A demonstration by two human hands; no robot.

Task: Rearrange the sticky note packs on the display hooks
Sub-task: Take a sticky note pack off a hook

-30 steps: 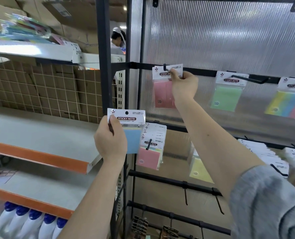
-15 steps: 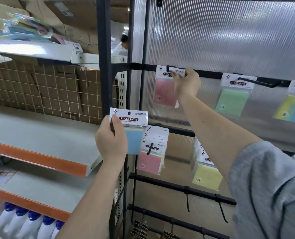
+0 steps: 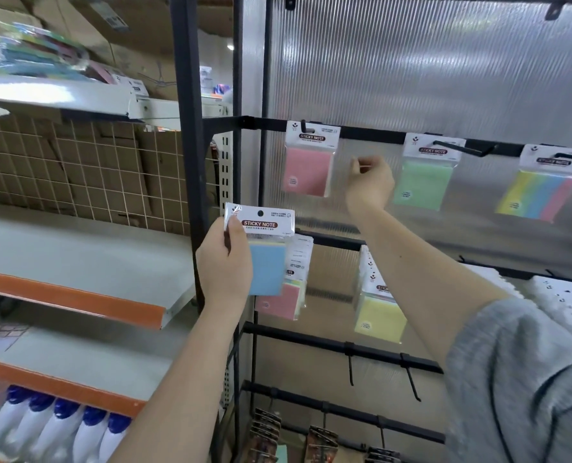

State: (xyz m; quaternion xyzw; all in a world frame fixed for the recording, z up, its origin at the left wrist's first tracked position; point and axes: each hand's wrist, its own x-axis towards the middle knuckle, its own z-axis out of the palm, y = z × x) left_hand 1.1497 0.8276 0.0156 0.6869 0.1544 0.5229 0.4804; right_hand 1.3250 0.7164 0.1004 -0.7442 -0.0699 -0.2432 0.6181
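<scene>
My left hand (image 3: 226, 265) grips a blue sticky note pack (image 3: 265, 252) by its white header, in front of the black rack post. A pink pack (image 3: 309, 162) hangs alone on the top rail's leftmost hook (image 3: 304, 126). My right hand (image 3: 370, 183) hovers just right of it, fingers loosely curled, holding nothing. Further right on the same rail hang a green pack (image 3: 426, 175) and a rainbow-striped pack (image 3: 545, 185). On the middle rail hang stacks fronted by a pink pack (image 3: 279, 300) and a yellow pack (image 3: 380, 315).
The black rack post (image 3: 191, 162) stands between the hooks and the white-and-orange shelves (image 3: 77, 295) on the left. White bottles with blue caps (image 3: 57, 426) line the bottom left. Bare hooks (image 3: 411, 379) jut from the lower rail; more white-headed packs (image 3: 565, 295) crowd the right edge.
My right hand has let go of the pink pack, which now hangs on the hook, and dropped down and to the right. My left hand keeps its hold on the blue pack.
</scene>
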